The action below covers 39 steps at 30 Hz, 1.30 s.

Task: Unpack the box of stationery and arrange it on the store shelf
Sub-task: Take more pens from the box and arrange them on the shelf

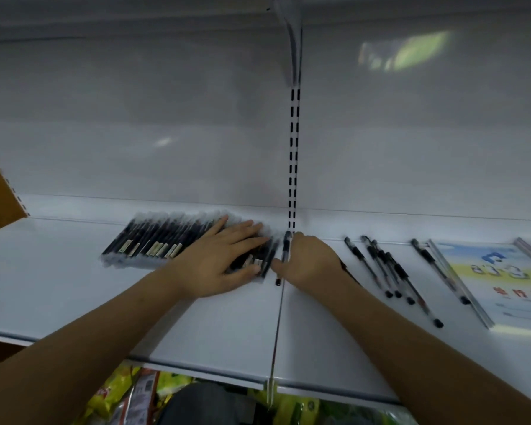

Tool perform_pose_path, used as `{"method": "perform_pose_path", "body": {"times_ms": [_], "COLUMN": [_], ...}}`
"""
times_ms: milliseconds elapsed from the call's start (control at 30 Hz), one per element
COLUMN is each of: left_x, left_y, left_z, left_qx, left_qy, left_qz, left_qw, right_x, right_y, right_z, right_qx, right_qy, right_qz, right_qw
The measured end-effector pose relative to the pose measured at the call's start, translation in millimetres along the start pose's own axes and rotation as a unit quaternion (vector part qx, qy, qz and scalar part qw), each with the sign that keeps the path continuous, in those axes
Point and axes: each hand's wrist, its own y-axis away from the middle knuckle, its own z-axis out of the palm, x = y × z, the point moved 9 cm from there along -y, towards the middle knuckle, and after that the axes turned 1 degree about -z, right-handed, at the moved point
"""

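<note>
Where left hand (224,259) presses, pens (154,242) vanish.

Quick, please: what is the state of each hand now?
Left hand: open, fingers flat on the row of pens.
Right hand: on a single pen; grip cannot be told.

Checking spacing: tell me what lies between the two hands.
Head view: one black pen lies between the left hand and right hand, beside the pen row.
</note>
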Motion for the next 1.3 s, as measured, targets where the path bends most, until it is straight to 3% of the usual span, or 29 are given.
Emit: {"method": "perform_pose_path", "body": {"times_ms": [67, 133, 233, 400, 500, 567, 667, 767, 833, 933, 1033, 1167, 1300], "left_x": [10, 20, 42, 103, 141, 153, 149, 139, 135, 128, 124, 131, 134], "left_y": [-3, -7, -19, -51, -56, -54, -61, -70, -70, -63, -58, -55, -55], "left_z": [-14, -25, -28, 3, 47, 65, 72, 65, 59, 59, 63, 63, 67], "left_qx": [0.090, 0.156, 0.180, 0.063, -0.113, -0.183, -0.156, -0.082, -0.057, -0.067, -0.096, -0.115, -0.144], "left_qy": [0.042, 0.086, 0.141, 0.187, 0.162, 0.130, 0.144, 0.202, 0.223, 0.215, 0.190, 0.166, 0.145], "left_qz": [-0.016, -0.040, -0.055, -0.076, -0.070, -0.061, -0.049, -0.050, -0.051, -0.057, -0.065, -0.045, -0.034], "left_qw": [0.995, 0.983, 0.972, 0.977, 0.978, 0.973, 0.976, 0.975, 0.972, 0.973, 0.975, 0.978, 0.978], "right_x": [0, 12, 43, 123, 163, 171, 164, 150, 133, 118, 113, 108, 104], "right_y": [-3, -2, 10, 52, 82, 93, 101, 110, 121, 137, 134, 113, 92], "right_z": [-2, -11, -47, -113, -114, -107, -105, -111, -107, -88, -66, -48, -33], "right_qx": [-0.040, -0.053, -0.018, 0.019, -0.021, -0.039, -0.009, 0.032, -0.021, -0.109, -0.139, -0.110, -0.104], "right_qy": [0.021, -0.028, -0.089, -0.065, 0.007, 0.072, 0.112, 0.041, -0.019, 0.031, 0.072, 0.136, 0.087], "right_qz": [0.022, 0.063, 0.101, 0.152, 0.183, 0.178, 0.141, 0.050, -0.050, -0.131, -0.122, -0.039, 0.041], "right_qw": [0.999, 0.996, 0.991, 0.986, 0.983, 0.981, 0.984, 0.997, 0.998, 0.985, 0.980, 0.984, 0.990]}}
